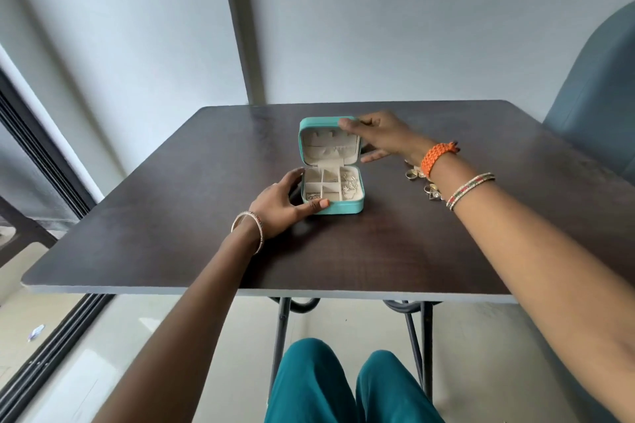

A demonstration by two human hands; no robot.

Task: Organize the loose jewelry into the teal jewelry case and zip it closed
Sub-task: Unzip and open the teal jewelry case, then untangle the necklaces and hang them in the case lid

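The teal jewelry case (343, 209) stands open near the middle of the dark table, its cream lining showing. Its lid (304, 134) is upright at the back. Several small silver pieces lie in the base compartments (347, 187). My left hand (281, 204) grips the base's front left corner, thumb on the front edge. My right hand (374, 137) holds the lid's top right corner, fingers over the rim. Loose gold rings (414, 173) and more small pieces (432, 192) lie on the table right of the case, partly hidden by my right wrist.
The dark wooden table (206, 216) has its near edge just above my knees. A blue chair back (598, 106) rises at the far right. A dark window frame (41, 154) runs along the left. A grey wall stands behind the table.
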